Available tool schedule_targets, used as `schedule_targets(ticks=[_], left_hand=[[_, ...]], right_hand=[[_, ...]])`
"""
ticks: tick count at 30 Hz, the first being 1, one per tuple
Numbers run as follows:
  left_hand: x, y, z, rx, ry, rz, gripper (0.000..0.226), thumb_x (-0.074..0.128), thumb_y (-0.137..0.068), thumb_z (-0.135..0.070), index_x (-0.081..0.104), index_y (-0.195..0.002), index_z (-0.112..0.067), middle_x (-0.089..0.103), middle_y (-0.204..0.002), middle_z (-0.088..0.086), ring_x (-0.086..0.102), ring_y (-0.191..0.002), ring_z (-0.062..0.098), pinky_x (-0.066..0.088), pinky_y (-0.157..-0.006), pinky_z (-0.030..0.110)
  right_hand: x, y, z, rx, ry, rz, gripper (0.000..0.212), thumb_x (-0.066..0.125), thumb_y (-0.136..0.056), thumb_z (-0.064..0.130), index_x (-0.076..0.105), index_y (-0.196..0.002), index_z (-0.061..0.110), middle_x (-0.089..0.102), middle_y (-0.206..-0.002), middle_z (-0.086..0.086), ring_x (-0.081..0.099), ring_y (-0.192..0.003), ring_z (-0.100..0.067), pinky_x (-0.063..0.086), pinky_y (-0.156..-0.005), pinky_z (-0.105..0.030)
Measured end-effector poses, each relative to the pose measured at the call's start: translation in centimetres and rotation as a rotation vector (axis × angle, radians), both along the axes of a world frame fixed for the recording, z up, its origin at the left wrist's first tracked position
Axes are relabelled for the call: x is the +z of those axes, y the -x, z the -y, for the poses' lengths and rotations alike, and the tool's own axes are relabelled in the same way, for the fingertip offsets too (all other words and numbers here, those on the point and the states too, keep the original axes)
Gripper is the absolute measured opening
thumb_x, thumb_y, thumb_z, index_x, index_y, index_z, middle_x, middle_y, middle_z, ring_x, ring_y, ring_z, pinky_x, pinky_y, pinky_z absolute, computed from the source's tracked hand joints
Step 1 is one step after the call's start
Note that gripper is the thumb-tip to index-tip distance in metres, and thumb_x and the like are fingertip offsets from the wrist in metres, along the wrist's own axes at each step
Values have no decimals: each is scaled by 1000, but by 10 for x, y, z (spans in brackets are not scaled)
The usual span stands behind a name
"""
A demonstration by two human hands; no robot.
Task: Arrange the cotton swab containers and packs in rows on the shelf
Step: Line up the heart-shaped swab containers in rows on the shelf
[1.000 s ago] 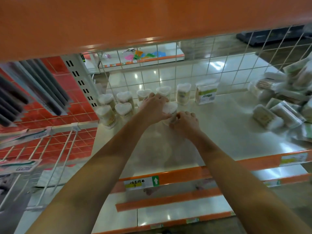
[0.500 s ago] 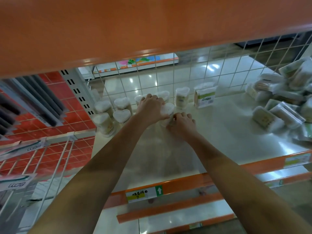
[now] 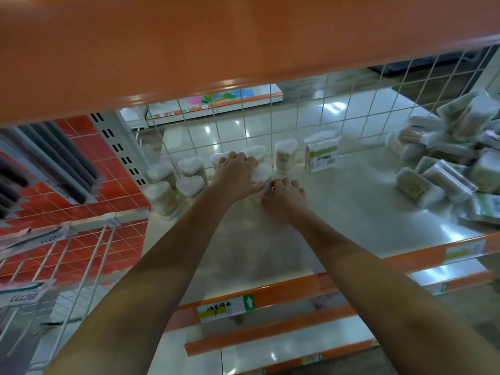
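Little is changed from half a second earlier: both hands are kept on the same clear heart-shaped plastic container of cotton swabs (image 3: 262, 173), and only the viewpoint is shifted slightly, with the right-hand pile seen a touch further right.

The left hand (image 3: 234, 173) is laid palm-down over the left side of that container, its fingers curled over the container and the heart-shaped tubs behind it. The right hand (image 3: 287, 191) is placed low at the container's front right side, knuckles up, fingers curled in against its base; whether they fully grip it cannot be told. Both forearms are stretched forward from the lower edge of the view, converging on the container.

The container is stood upright on the pale cream shelf board (image 3: 338, 212), in the front row of a cluster of similar heart-topped tubs (image 3: 189, 185) at the back left. A rectangular green-labelled swab pack (image 3: 321, 156) is stood just right of the back row. A loose pile of clear swab boxes (image 3: 454, 158) is heaped well apart at the far right. A white wire grid (image 3: 297, 115) is set behind the shelf.
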State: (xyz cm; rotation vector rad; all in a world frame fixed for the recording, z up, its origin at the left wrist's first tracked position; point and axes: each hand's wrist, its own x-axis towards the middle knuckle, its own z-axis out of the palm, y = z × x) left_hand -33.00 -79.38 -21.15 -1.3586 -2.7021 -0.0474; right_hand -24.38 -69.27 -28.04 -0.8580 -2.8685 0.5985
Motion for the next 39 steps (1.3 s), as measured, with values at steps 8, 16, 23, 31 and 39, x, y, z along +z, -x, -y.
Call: schedule_targets(ticks=[8,16,23,31,39], left_hand=[[2,-2,-1,11,56,-46,71,58,-81,-60,44,-137,-18,50,-131,9,42,-122,26,32,-101,41],[9,-7,-2,50,83,-64,70,57,-81,-61,46,-136,-18,52,-127,10,44,-118,28,36,-96,40],[19,-36,-16,20,19,-80,63,56,-85,-55,45,-136,-18,49,-132,10,40,-123,28,34,-99,41],[21,-82,-45,-58,22,-84,55,52,-88,-54,49,-133,-23,51,-132,6,41,-123,26,33,-99,40],[10,-130,-63,-63,-39,-4,47,53,-90,-49,54,-128,-23,49,-133,4,34,-131,25,30,-102,39]], right_hand=[[5,-6,-3,41,24,41,54,56,-88,39,42,-131,9,42,-135,-11,35,-126,-31,32,-102,-40],[12,-27,-20,85,54,58,58,60,-88,36,42,-135,7,43,-137,-14,37,-126,-32,34,-103,-39],[21,-59,-40,90,68,27,47,56,-91,29,48,-134,10,45,-137,-13,38,-127,-31,33,-104,-36],[37,-107,-68,70,-31,-50,35,53,-93,28,57,-124,13,53,-131,-9,43,-123,-29,38,-99,-38],[40,-154,-101,4,-62,-11,32,47,-95,31,57,-123,18,53,-129,-6,45,-121,-26,37,-101,-36]])
